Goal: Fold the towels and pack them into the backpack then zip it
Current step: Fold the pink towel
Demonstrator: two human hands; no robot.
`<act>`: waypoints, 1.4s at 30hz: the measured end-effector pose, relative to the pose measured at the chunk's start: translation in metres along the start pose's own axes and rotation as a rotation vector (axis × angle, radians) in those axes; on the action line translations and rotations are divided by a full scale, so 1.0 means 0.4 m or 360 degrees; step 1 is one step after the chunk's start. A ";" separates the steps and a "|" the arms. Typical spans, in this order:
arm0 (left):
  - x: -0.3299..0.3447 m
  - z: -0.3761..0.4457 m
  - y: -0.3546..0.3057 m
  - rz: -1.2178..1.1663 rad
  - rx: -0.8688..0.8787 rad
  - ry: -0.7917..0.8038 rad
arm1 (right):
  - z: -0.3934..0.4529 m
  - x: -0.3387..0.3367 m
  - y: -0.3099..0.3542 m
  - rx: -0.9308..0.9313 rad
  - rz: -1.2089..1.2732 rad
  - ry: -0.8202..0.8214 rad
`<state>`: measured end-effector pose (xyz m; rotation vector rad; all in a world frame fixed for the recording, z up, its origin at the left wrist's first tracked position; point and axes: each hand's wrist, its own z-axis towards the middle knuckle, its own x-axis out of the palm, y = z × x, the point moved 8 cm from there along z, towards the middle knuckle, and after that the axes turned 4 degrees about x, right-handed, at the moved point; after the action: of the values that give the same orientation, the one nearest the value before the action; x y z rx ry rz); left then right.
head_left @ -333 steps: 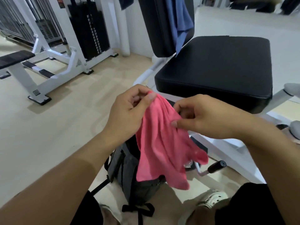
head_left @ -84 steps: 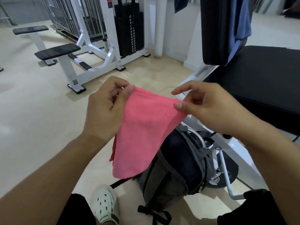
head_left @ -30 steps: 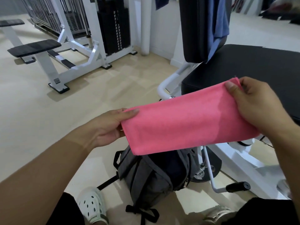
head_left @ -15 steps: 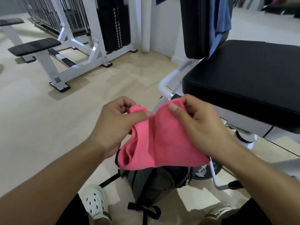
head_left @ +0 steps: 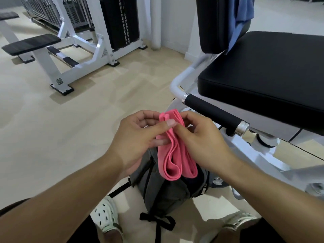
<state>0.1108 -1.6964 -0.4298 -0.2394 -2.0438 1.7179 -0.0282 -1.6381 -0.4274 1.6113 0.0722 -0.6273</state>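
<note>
Now my left hand (head_left: 138, 137), left of the frame's centre, pinches the upper end of the pink towel (head_left: 172, 151) between thumb and curled fingers, the thumb lying across the layers. Just to its right my right hand (head_left: 201, 142) clamps the same bundle from the other side, fingers curled round the top edge. The towel hangs between them in the lower middle of the frame as a narrow stack of layers, its looped bottom folds directly over the grey backpack (head_left: 166, 192), which stands on the floor between my feet. I cannot tell whether its main opening is unzipped wide enough; the towel hides most of it.

To finish this fold well, I judge that I should keep the layers squeezed flat and their top edges level, since the loops at the bottom look uneven and springy. Letting one hand go too soon could make the stack fan open. Better to shift the whole bundle into one grip, free the other hand to spread the backpack's mouth, and lower the towel in folded end first. At the upper right of the frame a blue cloth (head_left: 242, 16) hangs over the black seat back (head_left: 215, 23); it may be another towel for folding.

Compared with half a second ago, the towel is tighter: then it sagged as a loose, wide bunch between my hands, and now it is pressed into a slim strip. A second ago I held it stretched out long, hands well apart; now they nearly touch.
</note>
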 end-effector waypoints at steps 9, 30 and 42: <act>0.000 0.002 -0.006 -0.0070 0.0046 -0.0015 | -0.013 -0.001 0.015 -0.0067 0.0057 0.0020; -0.011 -0.001 -0.028 0.0392 0.0251 -0.0014 | -0.011 -0.010 0.025 -0.0046 0.0143 -0.0141; 0.000 0.001 -0.028 0.0361 0.0204 0.0106 | 0.002 -0.031 0.047 -0.0086 0.0157 -0.0206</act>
<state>0.1125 -1.6991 -0.4191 -0.4961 -1.9104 1.9393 -0.0315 -1.6380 -0.4053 1.5089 -0.0846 -0.6467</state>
